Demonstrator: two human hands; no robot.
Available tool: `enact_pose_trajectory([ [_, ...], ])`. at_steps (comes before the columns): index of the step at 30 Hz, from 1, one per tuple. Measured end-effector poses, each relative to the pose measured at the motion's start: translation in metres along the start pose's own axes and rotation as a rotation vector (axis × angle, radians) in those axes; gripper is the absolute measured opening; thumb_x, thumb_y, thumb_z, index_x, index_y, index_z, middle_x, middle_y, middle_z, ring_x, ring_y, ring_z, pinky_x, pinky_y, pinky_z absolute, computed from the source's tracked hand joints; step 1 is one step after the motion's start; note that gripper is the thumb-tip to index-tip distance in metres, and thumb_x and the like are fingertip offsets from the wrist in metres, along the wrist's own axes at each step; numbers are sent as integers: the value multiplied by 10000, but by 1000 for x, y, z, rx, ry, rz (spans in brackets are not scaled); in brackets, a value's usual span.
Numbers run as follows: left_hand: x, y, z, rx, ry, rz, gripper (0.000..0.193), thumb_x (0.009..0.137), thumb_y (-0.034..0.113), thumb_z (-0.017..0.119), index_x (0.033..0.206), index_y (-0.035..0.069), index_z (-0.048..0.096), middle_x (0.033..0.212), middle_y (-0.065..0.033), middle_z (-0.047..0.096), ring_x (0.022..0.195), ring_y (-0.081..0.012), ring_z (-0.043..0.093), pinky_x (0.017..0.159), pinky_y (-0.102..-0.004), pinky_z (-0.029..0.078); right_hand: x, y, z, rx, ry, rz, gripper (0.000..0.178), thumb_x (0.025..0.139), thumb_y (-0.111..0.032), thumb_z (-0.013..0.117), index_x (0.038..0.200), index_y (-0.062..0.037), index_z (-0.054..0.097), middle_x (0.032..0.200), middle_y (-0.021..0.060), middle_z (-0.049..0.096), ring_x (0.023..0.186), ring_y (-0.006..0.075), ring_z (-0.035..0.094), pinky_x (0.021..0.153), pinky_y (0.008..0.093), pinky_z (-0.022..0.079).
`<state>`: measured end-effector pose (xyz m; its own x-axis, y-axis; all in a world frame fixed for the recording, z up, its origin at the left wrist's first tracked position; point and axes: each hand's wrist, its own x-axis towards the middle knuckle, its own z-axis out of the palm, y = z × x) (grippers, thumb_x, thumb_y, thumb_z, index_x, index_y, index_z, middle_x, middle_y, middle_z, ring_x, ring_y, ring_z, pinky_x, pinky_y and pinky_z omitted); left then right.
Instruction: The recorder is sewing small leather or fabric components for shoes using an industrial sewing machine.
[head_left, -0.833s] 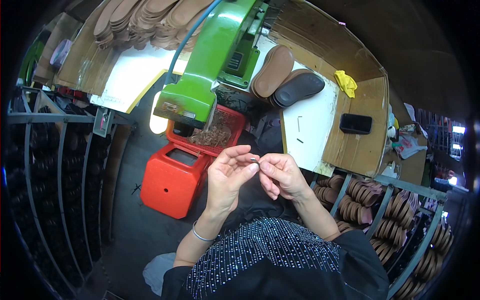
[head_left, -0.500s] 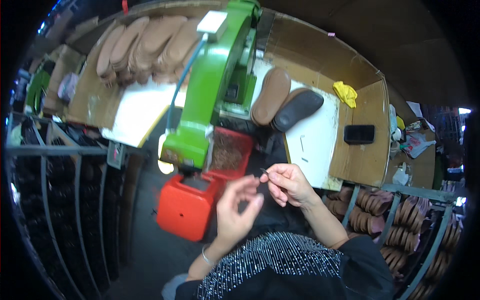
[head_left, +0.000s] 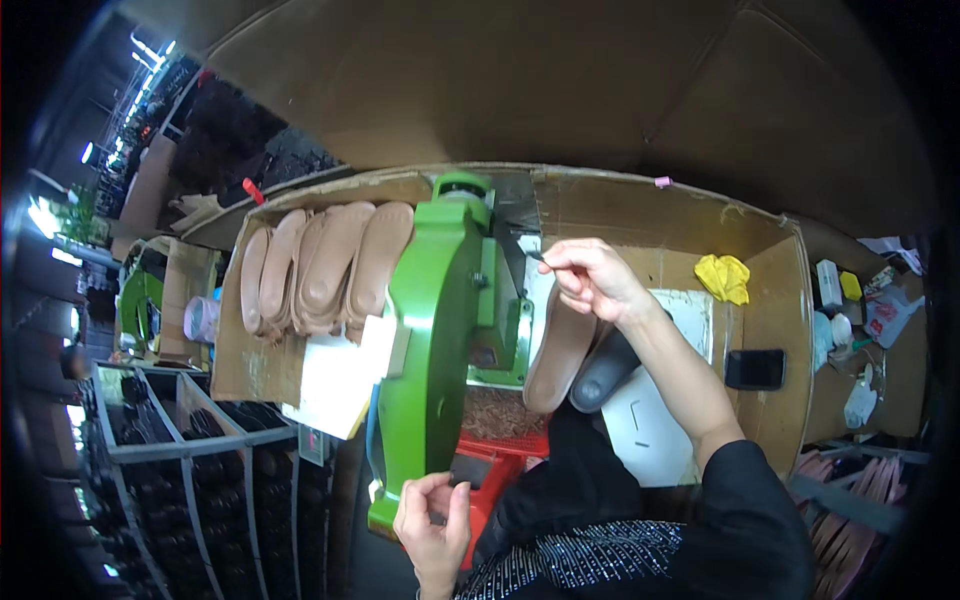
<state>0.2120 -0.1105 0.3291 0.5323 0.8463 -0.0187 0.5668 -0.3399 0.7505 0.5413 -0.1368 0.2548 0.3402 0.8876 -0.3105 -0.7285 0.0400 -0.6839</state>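
My right hand (head_left: 597, 280) is raised beside the green machine (head_left: 432, 340), its thumb and fingers pinching a small dark piece (head_left: 538, 259) too small to name. Lower down, my left hand (head_left: 435, 525) is by the machine's near end, fingers curled toward the thumb; what it pinches, if anything, I cannot make out. Beneath my right hand and forearm lie a brown shoe sole (head_left: 557, 355) and a dark grey sole (head_left: 605, 372), both partly hidden. A thin L-shaped metal key (head_left: 634, 417) and a short grey bar (head_left: 641, 442) rest on the white board (head_left: 665, 455).
Brown soles (head_left: 335, 265) lean in rows left of the machine. A red container (head_left: 505, 445) with brown shavings stands below it. Cardboard walls (head_left: 620, 215) enclose the bench, with a yellow cloth (head_left: 722, 278) and black phone (head_left: 755, 369) at right. Racks (head_left: 200, 440) flank both sides.
My hands have parted: the right has moved up and away with the small dark piece, the left down toward the machine's near end, its fingers curling in. The view has tilted upward.
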Motion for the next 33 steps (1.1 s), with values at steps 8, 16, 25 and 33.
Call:
enact_pose_trajectory([
  [8, 42, -10, 32, 395, 343, -167, 326, 787, 112, 670, 595, 14, 426, 467, 2, 380, 433, -75, 316, 406, -238, 264, 114, -37, -14, 44, -77, 117, 132, 817, -40, 531, 760, 62, 591, 432, -11, 389, 312, 44, 304, 297, 203, 267],
  [16, 53, -2, 28, 715, 246, -49, 328, 746, 242, 733, 629, 70, 479, 509, -80, 523, 398, -203, 487, 421, -332, 412, 140, -27, -22, 173, -83, 193, 77, 760, -24, 568, 722, 41, 586, 435, -5, 402, 309, 48, 323, 283, 203, 254],
  [25, 57, -4, 19, 632, 139, -22, 303, 775, 187, 703, 649, 64, 456, 495, -68, 497, 385, -190, 480, 394, -298, 391, 144, -26, -20, 175, -38, 216, 77, 751, -23, 566, 700, 36, 570, 432, -15, 403, 293, 40, 311, 269, 196, 264],
  [33, 58, -4, 16, 597, 91, -52, 300, 776, 184, 701, 657, 66, 453, 495, -61, 502, 380, -183, 476, 387, -299, 382, 144, -26, -18, 142, -17, 216, 82, 741, -30, 579, 696, 38, 568, 430, -11, 406, 291, 38, 319, 264, 191, 269],
])
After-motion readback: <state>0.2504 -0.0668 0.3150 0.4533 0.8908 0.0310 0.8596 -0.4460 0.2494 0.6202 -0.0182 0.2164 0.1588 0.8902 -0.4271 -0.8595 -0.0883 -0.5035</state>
